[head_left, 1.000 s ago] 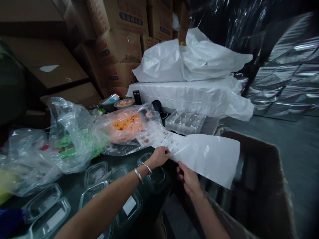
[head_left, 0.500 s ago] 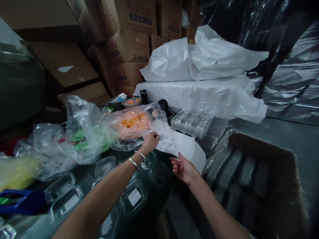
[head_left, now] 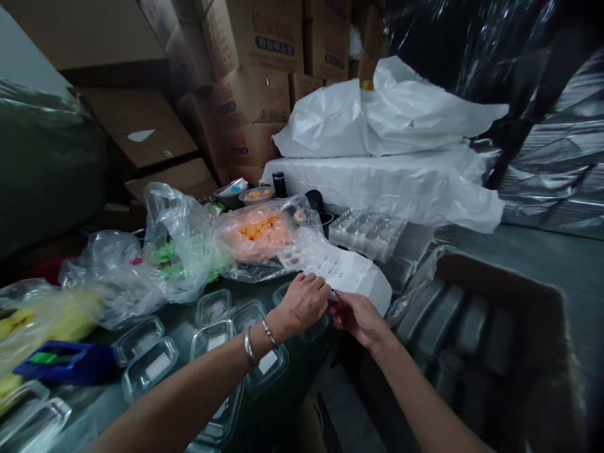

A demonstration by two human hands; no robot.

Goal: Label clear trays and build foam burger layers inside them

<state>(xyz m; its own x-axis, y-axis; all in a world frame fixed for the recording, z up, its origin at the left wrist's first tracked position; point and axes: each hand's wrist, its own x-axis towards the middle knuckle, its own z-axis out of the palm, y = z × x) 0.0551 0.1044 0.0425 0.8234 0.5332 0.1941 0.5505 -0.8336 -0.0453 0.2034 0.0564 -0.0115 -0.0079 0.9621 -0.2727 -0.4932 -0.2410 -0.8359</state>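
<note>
My left hand [head_left: 306, 303], with two silver bracelets at the wrist, is closed, fingertips curled together. Touching or almost touching it, my right hand [head_left: 357, 316] pinches thumb against fingers. A small pale edge shows between the two hands, too little of it to name. Just behind them lies a white sheet [head_left: 361, 277] with rows of small print, curling down at its right end. Below my left forearm sit clear plastic containers [head_left: 150, 368], several with a white slip inside. A clear bag of orange pieces [head_left: 259, 229] lies beyond my left hand.
Bags with green [head_left: 177, 251] and yellow contents [head_left: 70, 314] and a blue holder [head_left: 66, 362] are at left. An open carton [head_left: 557, 302] of stacked containers stands at right. A clear compartment tray [head_left: 365, 229], white wrapped bundles [head_left: 377, 182] and cardboard boxes [head_left: 255, 94] are behind.
My left hand has moved right and nearer to me, from the sheet's left part to my right hand. The right hand's extended fingers have closed into a pinch. The view has shifted slightly left.
</note>
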